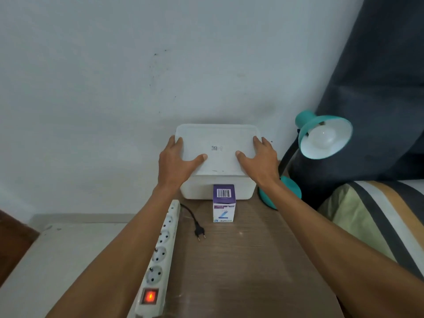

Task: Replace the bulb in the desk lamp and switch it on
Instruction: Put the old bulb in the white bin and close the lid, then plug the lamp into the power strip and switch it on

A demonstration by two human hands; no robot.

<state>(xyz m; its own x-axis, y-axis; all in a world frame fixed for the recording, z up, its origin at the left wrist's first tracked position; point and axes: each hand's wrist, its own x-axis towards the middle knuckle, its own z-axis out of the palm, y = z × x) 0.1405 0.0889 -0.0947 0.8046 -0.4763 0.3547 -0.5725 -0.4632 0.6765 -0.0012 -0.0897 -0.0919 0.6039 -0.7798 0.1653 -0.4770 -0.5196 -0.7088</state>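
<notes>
A teal desk lamp (321,136) stands at the right of the wooden table, its shade tilted toward me with a white bulb (324,136) inside, unlit. Its black plug (199,232) lies loose on the table. A small purple and white bulb box (223,203) stands in front of a white plastic container (218,191). My left hand (176,161) grips the left edge of the container's lid (218,148) and my right hand (259,159) grips its right edge, thumbs on top.
A white power strip (160,255) with a glowing red switch (149,296) lies along the table's left edge. The table (241,260) stands against a pale wall. A dark cushion (376,111) and striped bedding (378,221) press close on the right.
</notes>
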